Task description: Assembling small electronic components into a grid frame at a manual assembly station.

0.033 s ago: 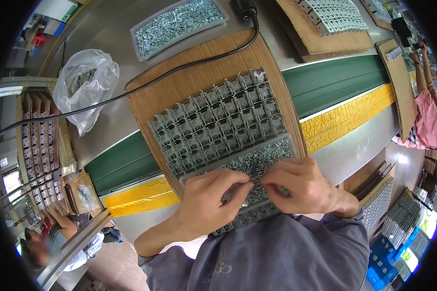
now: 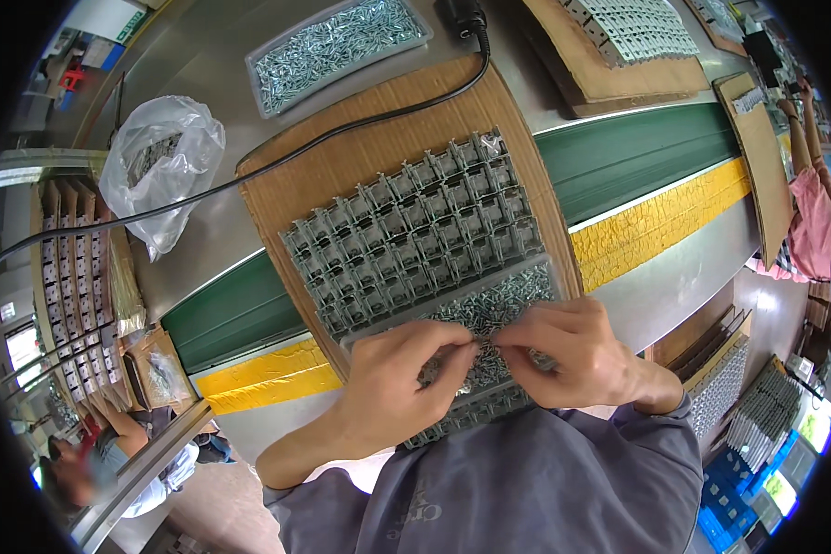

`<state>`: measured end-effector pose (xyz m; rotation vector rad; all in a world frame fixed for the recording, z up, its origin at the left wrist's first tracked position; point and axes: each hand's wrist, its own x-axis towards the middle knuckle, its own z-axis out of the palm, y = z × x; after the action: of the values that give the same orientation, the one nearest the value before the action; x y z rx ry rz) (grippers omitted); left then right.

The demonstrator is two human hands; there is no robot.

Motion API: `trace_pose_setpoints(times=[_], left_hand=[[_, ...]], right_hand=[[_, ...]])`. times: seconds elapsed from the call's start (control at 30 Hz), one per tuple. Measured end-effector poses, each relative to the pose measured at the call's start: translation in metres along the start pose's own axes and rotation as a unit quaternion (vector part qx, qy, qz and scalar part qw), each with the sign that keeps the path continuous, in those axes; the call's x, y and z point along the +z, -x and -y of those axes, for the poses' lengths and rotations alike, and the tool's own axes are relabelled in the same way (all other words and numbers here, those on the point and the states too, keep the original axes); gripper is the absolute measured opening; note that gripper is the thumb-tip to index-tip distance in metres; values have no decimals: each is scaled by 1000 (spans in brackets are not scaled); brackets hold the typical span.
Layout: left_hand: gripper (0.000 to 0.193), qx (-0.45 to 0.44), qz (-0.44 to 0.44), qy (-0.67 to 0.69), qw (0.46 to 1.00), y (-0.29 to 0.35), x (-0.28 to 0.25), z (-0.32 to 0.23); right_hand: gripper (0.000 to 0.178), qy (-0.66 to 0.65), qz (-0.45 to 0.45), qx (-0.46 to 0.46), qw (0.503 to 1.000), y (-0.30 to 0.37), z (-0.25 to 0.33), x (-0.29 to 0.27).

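My left hand [image 2: 399, 374] and my right hand [image 2: 568, 355] are close together, thumb pinched against forefinger on each. Their fingertips nearly meet above a clear tray of small silvery screws [image 2: 517, 294]. Whatever lies between the fingertips is too small to make out. Just beyond the tray, several rows of grey metal brackets [image 2: 415, 226] stand packed side by side on a cardboard sheet [image 2: 369, 103]. More such brackets [image 2: 475, 415] show on the near side, between my wrists, partly covered by my hands.
A black cable [image 2: 342, 134] crosses the cardboard. Behind stand another screw-filled tray [image 2: 337, 55] and a clear plastic bag [image 2: 162, 162] with metal parts. A green strip [image 2: 637, 157] and yellow tape [image 2: 665, 226] run along the metal bench. Other people [image 2: 812, 222] are at the sides.
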<state>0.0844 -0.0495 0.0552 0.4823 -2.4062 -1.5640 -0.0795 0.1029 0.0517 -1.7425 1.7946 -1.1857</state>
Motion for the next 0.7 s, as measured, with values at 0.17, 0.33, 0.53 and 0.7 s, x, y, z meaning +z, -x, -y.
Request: trace_pose_setpoints(times=[0.17,0.33,0.53,0.7], left_hand=[[11,-72,16,93,993,0,5,-4],[10,-81,15,147,986,0,4,-4],[9,-90,31,143,985,-3,6,-11],[7,-114,86,219,965,-3,-2,-10]], right_hand=[[34,-13,-46,-61,997,-3,4,8],[37,-72,-86,-67,991,0,-2,17],[41,-71,-114,-25,991,6,-4,22],[34,-192,-93,55,976,4,1,9]])
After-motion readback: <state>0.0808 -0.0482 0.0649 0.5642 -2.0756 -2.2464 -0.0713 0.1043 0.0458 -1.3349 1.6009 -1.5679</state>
